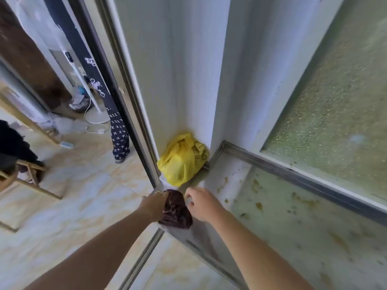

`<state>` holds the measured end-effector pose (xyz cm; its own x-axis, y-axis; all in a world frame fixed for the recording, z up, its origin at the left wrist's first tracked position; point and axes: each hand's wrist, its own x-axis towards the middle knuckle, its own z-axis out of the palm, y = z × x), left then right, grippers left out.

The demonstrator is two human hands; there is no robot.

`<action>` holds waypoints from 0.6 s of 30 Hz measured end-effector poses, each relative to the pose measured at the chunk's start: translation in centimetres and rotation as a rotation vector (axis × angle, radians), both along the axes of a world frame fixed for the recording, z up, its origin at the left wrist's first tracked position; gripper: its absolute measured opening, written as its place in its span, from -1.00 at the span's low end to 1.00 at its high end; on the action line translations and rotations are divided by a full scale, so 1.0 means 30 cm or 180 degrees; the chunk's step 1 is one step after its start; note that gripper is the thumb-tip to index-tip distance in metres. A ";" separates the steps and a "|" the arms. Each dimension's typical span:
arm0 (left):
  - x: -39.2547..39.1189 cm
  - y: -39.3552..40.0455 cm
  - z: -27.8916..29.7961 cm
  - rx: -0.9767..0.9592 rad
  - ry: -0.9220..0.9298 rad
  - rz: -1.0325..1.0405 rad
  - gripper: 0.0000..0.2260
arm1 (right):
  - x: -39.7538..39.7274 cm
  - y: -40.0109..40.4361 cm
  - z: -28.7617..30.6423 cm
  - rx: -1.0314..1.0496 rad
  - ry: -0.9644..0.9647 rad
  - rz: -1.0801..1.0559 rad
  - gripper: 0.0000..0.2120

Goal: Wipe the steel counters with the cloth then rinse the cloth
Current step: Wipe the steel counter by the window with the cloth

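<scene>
The cloth (176, 210), dark maroon and bunched, sits at the near left corner of the counter (282, 222), right at its edge by the door frame (134, 114). The left hand (154, 205) is pressed against the cloth's 9 o'clock side; its fingers seem to curl into the fabric and hold it, though the fingertips are hidden behind the bundle. The right hand (202, 204) hangs just beside the cloth at its 3 o'clock, fingers loosely spread and bent downward, holding nothing; whether they touch the counter cannot be told.

The bundle's long axis runs roughly from 12 to 6 o'clock, along the counter's edge. The left hand is the one on the cloth, so it is better placed to drive a wipe.

The dirt lies the other way: brownish spots and smears (258, 206) scatter across the steel from 2 to 4 o'clock of the cloth. A wipe would likely have to sweep rightward, under or past the right hand. A yellow plastic bag (182, 159) sits in the corner at 12 o'clock, near the cloth but apart from it.
</scene>
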<state>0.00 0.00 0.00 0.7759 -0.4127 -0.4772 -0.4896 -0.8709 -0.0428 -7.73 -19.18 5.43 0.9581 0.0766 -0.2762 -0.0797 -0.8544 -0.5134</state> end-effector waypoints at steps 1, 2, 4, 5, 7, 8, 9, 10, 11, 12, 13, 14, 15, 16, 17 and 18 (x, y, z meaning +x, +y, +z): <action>0.013 0.010 -0.036 0.0000 0.0138 -0.0123 -0.56 | 0.017 0.035 -0.046 0.0000 0.0068 0.0034 -0.72; 0.024 0.015 -0.070 -0.0182 0.0317 -0.0190 -0.61 | 0.038 0.061 -0.093 0.0029 0.0053 0.0017 -0.70; 0.038 0.015 -0.122 -0.0460 0.0514 -0.0271 -0.66 | 0.055 0.112 -0.173 0.0004 0.0103 -0.0026 -0.69; 0.050 0.011 -0.141 -0.0670 0.0572 -0.0223 -0.68 | 0.068 0.129 -0.215 0.0005 0.0089 -0.0077 -0.69; 0.072 0.001 -0.173 -0.1114 0.0703 -0.0242 -0.68 | 0.079 0.146 -0.283 -0.0061 0.0097 -0.0252 -0.67; 0.076 -0.012 -0.172 -0.1265 0.0814 -0.0311 -0.63 | 0.074 0.144 -0.308 -0.0125 0.0095 -0.0333 -0.62; 0.074 -0.025 -0.176 -0.1369 0.0947 -0.0355 -0.58 | 0.066 0.137 -0.340 -0.0207 0.0098 -0.0424 -0.55; 0.069 -0.042 -0.182 -0.1436 0.0982 -0.0362 -0.54 | 0.056 0.128 -0.361 -0.0275 0.0085 -0.0566 -0.50; 0.063 -0.059 -0.193 -0.1486 0.0971 -0.0319 -0.52 | 0.048 0.112 -0.374 -0.0332 0.0026 -0.0760 -0.51; 0.059 -0.075 -0.203 -0.1525 0.0885 -0.0257 -0.52 | 0.046 0.091 -0.386 -0.0313 0.0029 -0.0970 -0.58; 0.057 -0.091 -0.214 -0.1553 0.0776 -0.0191 -0.53 | 0.045 0.065 -0.391 -0.0256 0.0027 -0.1150 -0.69; 0.058 -0.103 -0.225 -0.1603 0.0642 -0.0118 -0.57 | 0.042 0.035 -0.391 -0.0147 0.0037 -0.1291 -0.82; 0.059 -0.116 -0.229 -0.1681 0.0491 -0.0045 -0.62 | 0.039 -0.001 -0.380 0.0050 0.0024 -0.1382 -0.95; 0.062 -0.124 -0.228 -0.1745 0.0393 0.0066 -0.68 | 0.039 -0.034 -0.369 0.0256 -0.0007 -0.1453 -0.86; 0.066 -0.132 -0.224 -0.1760 0.0279 0.0110 -0.75 | 0.038 -0.069 -0.356 0.0536 -0.0079 -0.1541 -0.74; 0.070 -0.138 -0.218 -0.1728 0.0167 0.0069 -0.79 | 0.042 -0.105 -0.334 0.0885 -0.0148 -0.1705 -0.67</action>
